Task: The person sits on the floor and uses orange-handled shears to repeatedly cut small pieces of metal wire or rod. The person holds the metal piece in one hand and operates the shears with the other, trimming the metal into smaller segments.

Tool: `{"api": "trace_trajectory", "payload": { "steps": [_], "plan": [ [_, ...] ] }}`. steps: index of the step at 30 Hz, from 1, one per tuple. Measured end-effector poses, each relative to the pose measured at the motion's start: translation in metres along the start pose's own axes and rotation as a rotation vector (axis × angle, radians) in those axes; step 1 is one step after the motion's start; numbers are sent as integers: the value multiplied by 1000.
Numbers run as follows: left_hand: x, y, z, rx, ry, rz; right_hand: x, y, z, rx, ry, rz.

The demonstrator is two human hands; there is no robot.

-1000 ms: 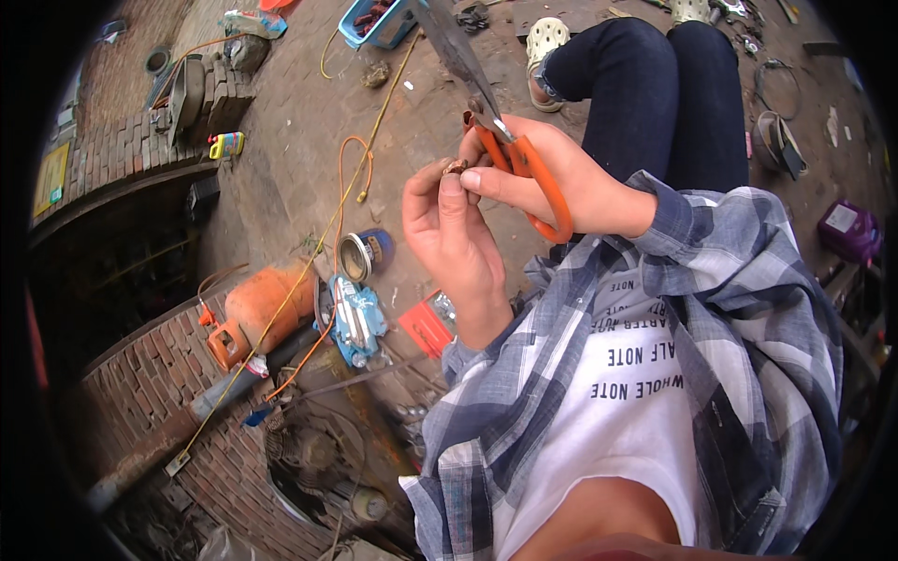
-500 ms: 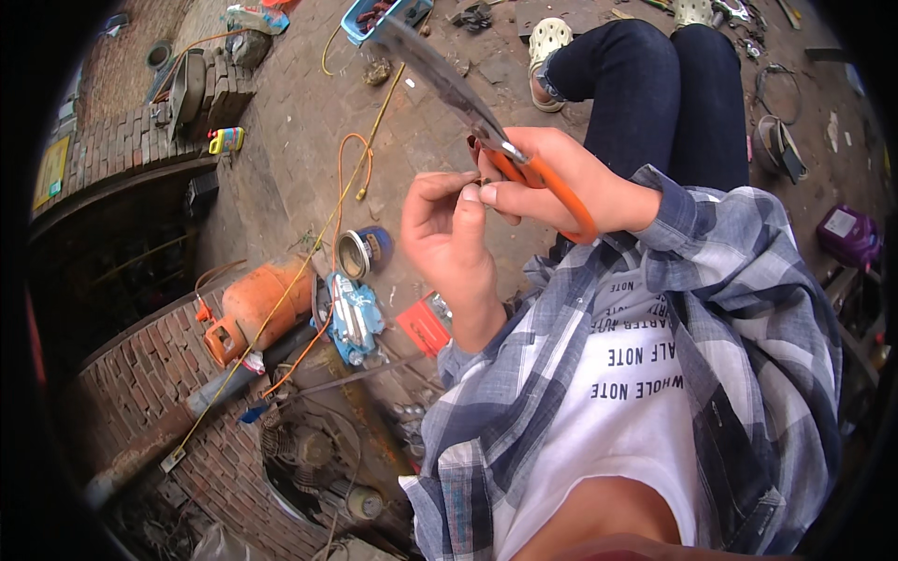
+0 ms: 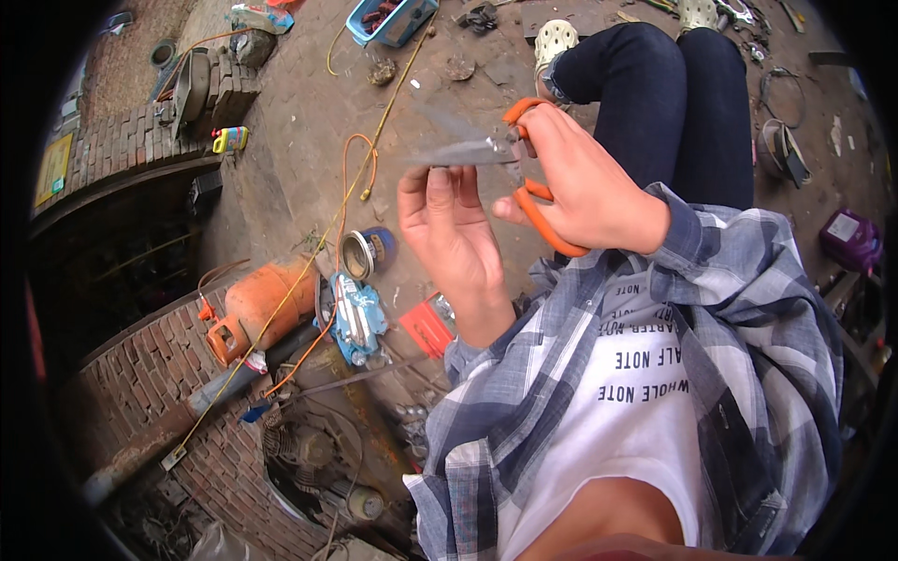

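Note:
Orange-handled scissors (image 3: pixel 545 227) are in my right hand (image 3: pixel 603 192), the handles spread wide and the blades parted. One blade points left, level with my left fingertips; the other angles up and is smeared by motion. My left hand (image 3: pixel 456 234) is raised just below the blades, thumb and fingers pinched together. Whatever sits in that pinch is too small and too hidden by the lower blade to name. Some space separates my two hands.
On the ground to the left are an orange gas cylinder (image 3: pixel 267 304), an open can (image 3: pixel 359 254), a red box (image 3: pixel 426 327) and a yellow hose (image 3: pixel 388 131). A blue basket (image 3: pixel 398 30) with reddish pieces stands ahead. A purple jug (image 3: pixel 849 236) is at the right.
The scissors have opened and swung, from blades together pointing up-left to blades apart pointing left. My right hand has turned and drawn away from my left fingers, which stay pinched.

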State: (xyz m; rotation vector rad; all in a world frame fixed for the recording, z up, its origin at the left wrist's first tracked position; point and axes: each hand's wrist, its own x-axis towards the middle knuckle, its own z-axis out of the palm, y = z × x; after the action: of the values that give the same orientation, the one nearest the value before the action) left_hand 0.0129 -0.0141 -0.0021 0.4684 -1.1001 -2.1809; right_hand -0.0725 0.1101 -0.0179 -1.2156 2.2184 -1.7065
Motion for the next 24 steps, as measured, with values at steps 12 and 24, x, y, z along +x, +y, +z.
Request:
{"api": "trace_trajectory", "payload": {
  "steps": [12,24],
  "plan": [
    [-4,-1,-2,-14,42,9,-2,-6,7,-60,-59,27],
    [-7,1,-2,80,81,73,-2,-9,6,-100,-62,8]
  ]
}}
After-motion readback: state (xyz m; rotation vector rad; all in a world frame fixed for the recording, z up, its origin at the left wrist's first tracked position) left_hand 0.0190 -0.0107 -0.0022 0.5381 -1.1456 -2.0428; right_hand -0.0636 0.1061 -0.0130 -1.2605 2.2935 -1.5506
